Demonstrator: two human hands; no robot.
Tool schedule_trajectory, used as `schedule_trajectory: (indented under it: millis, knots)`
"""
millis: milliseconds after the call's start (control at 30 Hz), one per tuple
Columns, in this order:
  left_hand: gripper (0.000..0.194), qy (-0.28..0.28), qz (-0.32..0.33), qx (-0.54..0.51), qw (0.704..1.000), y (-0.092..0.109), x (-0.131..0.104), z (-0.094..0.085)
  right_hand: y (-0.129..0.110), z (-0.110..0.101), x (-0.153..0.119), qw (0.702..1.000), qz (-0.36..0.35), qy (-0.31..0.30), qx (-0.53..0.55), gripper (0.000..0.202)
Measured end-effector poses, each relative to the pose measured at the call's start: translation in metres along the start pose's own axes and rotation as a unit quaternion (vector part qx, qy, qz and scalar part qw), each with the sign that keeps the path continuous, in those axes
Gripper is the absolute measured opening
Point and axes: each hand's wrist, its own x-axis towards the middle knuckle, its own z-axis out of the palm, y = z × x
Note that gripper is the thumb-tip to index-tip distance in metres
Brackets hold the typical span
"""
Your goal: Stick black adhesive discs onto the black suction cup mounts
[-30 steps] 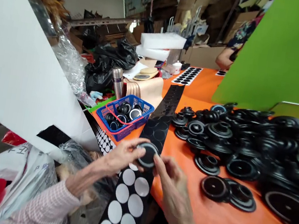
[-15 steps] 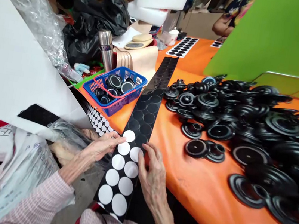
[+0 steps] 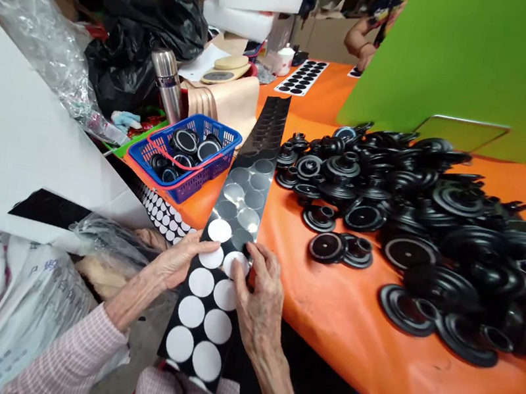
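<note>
One blue basket sits on the orange bench, its black parts overlapping too much to count. The left hand has its fingers clamped on the edge of one black strip, which shows nine whole white circles and runs off the bench lapward. The right hand touches its right edge, thumb and forefinger apart. Rightmost lies one pile of black discs.

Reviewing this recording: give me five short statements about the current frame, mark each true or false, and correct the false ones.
1. The left hand and right hand are both at the black strip. True.
2. The blue basket holds white cups. False: round black parts lie in it.
3. White circles show on the strip. True.
4. The table cover is green. False: it is orange.
5. A steel flask is beyond the basket. True.
</note>
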Motion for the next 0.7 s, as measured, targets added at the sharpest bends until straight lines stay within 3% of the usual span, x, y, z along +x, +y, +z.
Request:
schedule_trajectory:
  millis: [167, 400, 500, 600, 667, 700]
  knots:
    - [0.046, -0.032, 0.077, 0.033, 0.996, 0.004, 0.005, 0.002, -0.004, -0.002, 0.016, 1.000, 0.003, 0.013, -0.018, 0.023]
    - [0.051, -0.026, 0.073, 0.078, 0.994, 0.004, 0.009, -0.002, -0.003, 0.010, 0.019, 0.989, -0.065, -0.027, -0.129, 0.028]
    - [0.053, -0.015, 0.088, 0.099, 0.991, 0.005, 0.010, -0.001, 0.002, 0.012, 0.019, 0.990, -0.060, 0.011, -0.127, 0.030]
    - [0.055, -0.003, 0.077, 0.135, 0.988, 0.008, 0.009, -0.005, 0.013, -0.002, 0.029, 0.994, -0.001, 0.083, -0.078, 0.030]
    - [0.055, 0.039, 0.078, 0.206, 0.975, 0.012, 0.004, -0.009, 0.018, -0.018, 0.034, 0.992, 0.029, 0.115, -0.051, 0.027]
    - [0.053, 0.090, 0.106, 0.260, 0.956, 0.014, 0.001, -0.010, 0.019, -0.025, 0.035, 0.992, 0.030, 0.119, -0.042, 0.025]
